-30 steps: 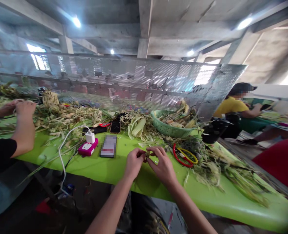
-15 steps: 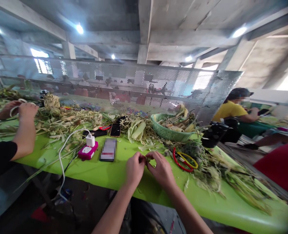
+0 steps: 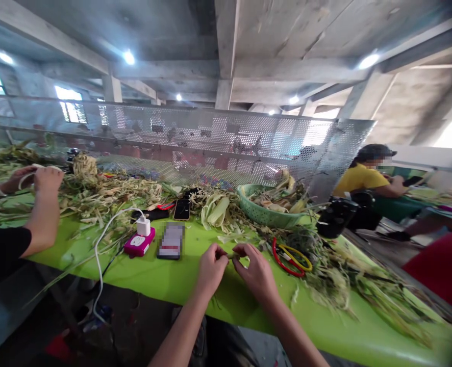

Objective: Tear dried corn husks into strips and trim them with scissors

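Observation:
Over the front part of the green table (image 3: 168,280), my left hand (image 3: 212,265) and my right hand (image 3: 254,267) face each other with their fingertips close together. Both pinch a small greenish-brown strip of plant fibre (image 3: 231,256), mostly hidden by the fingers. Right of my right hand lies a pair of scissors with red and yellow handles (image 3: 289,257). Beyond my hands is a pale green corn husk (image 3: 215,210) among loose dry husks. A phone with a lit screen (image 3: 171,240) lies to the left of my left hand.
A green plastic basket (image 3: 266,216) holds dry husks. Stringy fibres (image 3: 333,290) spread along the right side. A pink power socket (image 3: 139,243) carries a white charger and cable. A second phone (image 3: 182,209) lies behind. At left, a co-worker's hands (image 3: 44,178) hold a pale strip.
My hands stay at nearly the same spot, and the fingertips have shifted slightly so that more of the strip shows between them. The whole view has moved down a little in the frame.

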`<state>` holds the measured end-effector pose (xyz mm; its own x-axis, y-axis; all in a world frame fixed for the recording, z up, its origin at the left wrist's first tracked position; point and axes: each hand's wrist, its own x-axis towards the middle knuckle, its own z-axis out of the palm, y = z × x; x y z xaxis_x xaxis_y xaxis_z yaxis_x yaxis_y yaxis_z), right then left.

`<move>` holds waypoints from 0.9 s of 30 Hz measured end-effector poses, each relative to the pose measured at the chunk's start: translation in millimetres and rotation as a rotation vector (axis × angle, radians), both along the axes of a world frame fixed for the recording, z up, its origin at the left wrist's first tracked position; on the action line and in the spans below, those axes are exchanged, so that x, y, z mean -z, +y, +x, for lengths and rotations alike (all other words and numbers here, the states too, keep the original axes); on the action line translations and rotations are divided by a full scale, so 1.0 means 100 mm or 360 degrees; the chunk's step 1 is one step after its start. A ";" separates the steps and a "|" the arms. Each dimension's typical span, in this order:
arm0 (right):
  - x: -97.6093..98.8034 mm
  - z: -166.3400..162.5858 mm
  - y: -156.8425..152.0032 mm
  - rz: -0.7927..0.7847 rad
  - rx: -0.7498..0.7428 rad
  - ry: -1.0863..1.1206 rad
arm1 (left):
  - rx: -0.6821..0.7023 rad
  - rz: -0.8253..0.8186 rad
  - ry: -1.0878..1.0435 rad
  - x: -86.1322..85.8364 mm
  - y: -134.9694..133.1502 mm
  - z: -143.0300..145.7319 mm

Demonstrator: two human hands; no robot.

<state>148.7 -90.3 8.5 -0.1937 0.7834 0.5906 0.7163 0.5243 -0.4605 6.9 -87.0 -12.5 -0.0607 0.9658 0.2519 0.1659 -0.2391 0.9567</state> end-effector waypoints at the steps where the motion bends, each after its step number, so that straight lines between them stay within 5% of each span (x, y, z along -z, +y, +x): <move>1: 0.00 0.00 -0.01 0.0011 -0.0010 -0.0019 | 0.0019 -0.0010 -0.0037 0.00 0.00 0.00; 8: 0.01 0.01 -0.03 0.0090 -0.0096 -0.0091 | 0.0203 -0.0007 -0.0099 0.05 0.02 0.03; 16: 0.03 0.08 -0.03 -0.0104 -0.0034 0.0398 | 0.0235 -0.0078 -0.0785 -0.01 0.04 0.00; 27: 0.10 0.10 0.04 -0.0332 -0.0041 0.0590 | 0.0296 -0.0118 -0.0749 -0.01 0.03 0.02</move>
